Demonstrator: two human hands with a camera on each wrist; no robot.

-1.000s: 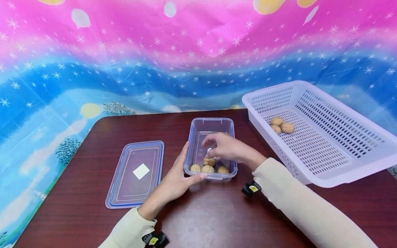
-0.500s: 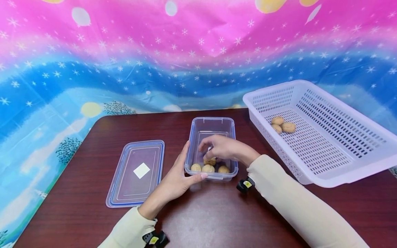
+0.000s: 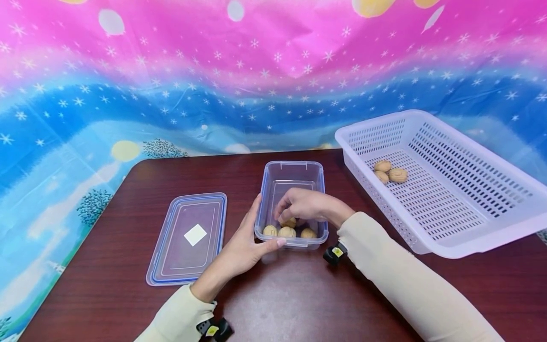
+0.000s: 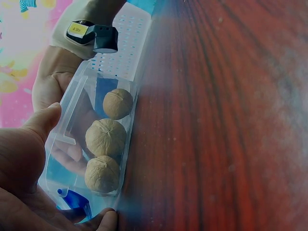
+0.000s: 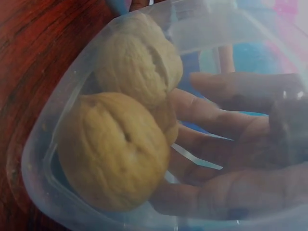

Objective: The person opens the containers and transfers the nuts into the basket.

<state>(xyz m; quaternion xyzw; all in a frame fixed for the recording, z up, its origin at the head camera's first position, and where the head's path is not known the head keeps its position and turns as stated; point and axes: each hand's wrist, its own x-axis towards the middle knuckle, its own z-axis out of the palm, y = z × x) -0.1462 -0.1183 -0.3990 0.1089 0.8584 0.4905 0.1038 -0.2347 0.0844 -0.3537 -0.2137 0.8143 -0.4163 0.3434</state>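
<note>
A clear plastic food box with blue edging stands at mid table, several walnuts at its near end. My left hand holds its near left corner, thumb over the front rim and fingers along the side wall. My right hand reaches down inside, its fingers curled round a walnut that lies behind the front row. Seen through the wall in the right wrist view, the fingers meet this walnut, mostly hidden behind two nearer walnuts. The left wrist view shows three walnuts lined along the wall.
The box's lid, blue-edged with a white square label, lies flat at left. A lilac perforated basket stands at right, three walnuts inside its left end. A patterned cloth hangs behind the dark wooden table.
My right hand has moved slightly left and lower in the box, its thumb and fingers drawing closer over the walnut. The left hand and box stay nearly still.
</note>
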